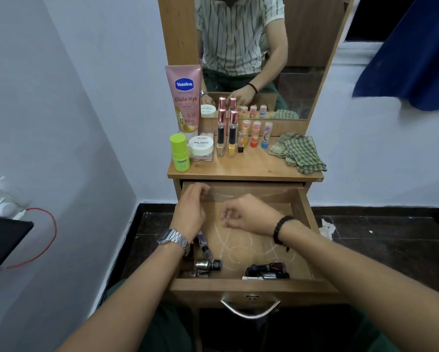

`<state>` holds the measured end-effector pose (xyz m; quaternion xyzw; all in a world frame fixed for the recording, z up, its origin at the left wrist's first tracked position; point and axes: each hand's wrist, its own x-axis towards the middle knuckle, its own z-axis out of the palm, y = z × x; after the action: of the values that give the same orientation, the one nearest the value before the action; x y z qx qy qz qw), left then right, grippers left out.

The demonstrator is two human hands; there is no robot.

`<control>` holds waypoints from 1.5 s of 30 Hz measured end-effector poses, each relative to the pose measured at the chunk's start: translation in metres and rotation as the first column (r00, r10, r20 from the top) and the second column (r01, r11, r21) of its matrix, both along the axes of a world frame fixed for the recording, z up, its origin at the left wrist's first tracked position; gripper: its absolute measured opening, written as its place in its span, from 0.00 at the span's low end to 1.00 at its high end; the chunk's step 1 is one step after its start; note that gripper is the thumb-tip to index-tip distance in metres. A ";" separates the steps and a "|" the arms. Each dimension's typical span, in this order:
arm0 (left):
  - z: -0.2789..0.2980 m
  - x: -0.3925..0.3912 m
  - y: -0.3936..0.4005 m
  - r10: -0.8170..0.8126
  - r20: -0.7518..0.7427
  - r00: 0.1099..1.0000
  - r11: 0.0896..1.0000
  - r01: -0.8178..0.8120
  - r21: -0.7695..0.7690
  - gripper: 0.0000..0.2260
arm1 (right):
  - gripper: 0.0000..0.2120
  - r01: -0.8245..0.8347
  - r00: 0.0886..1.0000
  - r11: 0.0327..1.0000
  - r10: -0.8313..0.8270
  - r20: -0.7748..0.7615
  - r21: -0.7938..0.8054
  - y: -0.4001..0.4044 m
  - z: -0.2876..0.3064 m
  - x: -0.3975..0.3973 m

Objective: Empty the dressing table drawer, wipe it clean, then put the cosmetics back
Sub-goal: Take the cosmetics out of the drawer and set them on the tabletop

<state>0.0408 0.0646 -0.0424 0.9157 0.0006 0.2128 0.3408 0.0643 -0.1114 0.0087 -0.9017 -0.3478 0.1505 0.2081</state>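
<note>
Head view, looking down over an open dressing table drawer (299,199), pulled out toward the seated person. Both hands inside it, near the back wall: left hand (190,212), watch at the wrist, hovering at the drawer's rear left corner, fingers loosely curled, grip apparently holding nothing; right hand (243,214), beaded band at the wrist, over the drawer's middle, fingertips drawn together in a narrow grip, whether pinching something small too hard to tell. Drawer only partly emptied: small dark nail polish bottles (208,265) lying on their sides along the front left of the drawer, another cluster of dark bottles (266,270) at the front right, likely rolled forward when the drawer came out. Pale scratch or dust marks across the bare drawer floor, the reason for the wipe to come.

Above the drawer, on the bench (243,168), items parked upright in a tidy row, seemingly to keep the drawer free for cleaning: pink Vaseline tube (184,97) leaning against the mirror frame at far left, green stick (179,152) in front of it, white nail polish remover jar (200,146) just beside, two tall rose-capped bottles (227,133), three small colourful tubes (256,133) further right. Checked cloth (299,153) crumpled at the bench's right end, within easy reach, not yet used on the drawer by the look of it.
</note>
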 end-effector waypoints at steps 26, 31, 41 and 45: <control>-0.002 -0.008 0.001 0.024 -0.023 0.999 0.988 -0.027 -0.151 0.21 | 0.13 0.211 0.962 0.963 -0.235 -0.140 -0.165 0.061 -0.059 -0.019; 0.000 -0.007 0.003 0.003 -0.016 1.000 0.990 -0.005 -0.142 0.21 | 0.10 0.238 0.971 0.947 -0.240 0.014 -0.216 0.048 -0.054 -0.020; -0.002 -0.011 0.008 0.019 -0.015 1.000 0.990 -0.021 -0.136 0.20 | 0.04 0.300 0.953 0.940 -0.288 -0.091 0.161 0.019 -0.019 -0.010; -0.003 -0.008 0.006 0.018 -0.045 0.999 0.993 -0.023 -0.117 0.20 | 0.07 0.341 0.940 0.835 -0.318 -0.127 0.431 -0.007 0.023 0.004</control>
<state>0.0326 0.0710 -0.0455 0.8985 0.0301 0.1959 0.3916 0.0684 -0.1184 0.0315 -0.8718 -0.2074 0.0508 0.4409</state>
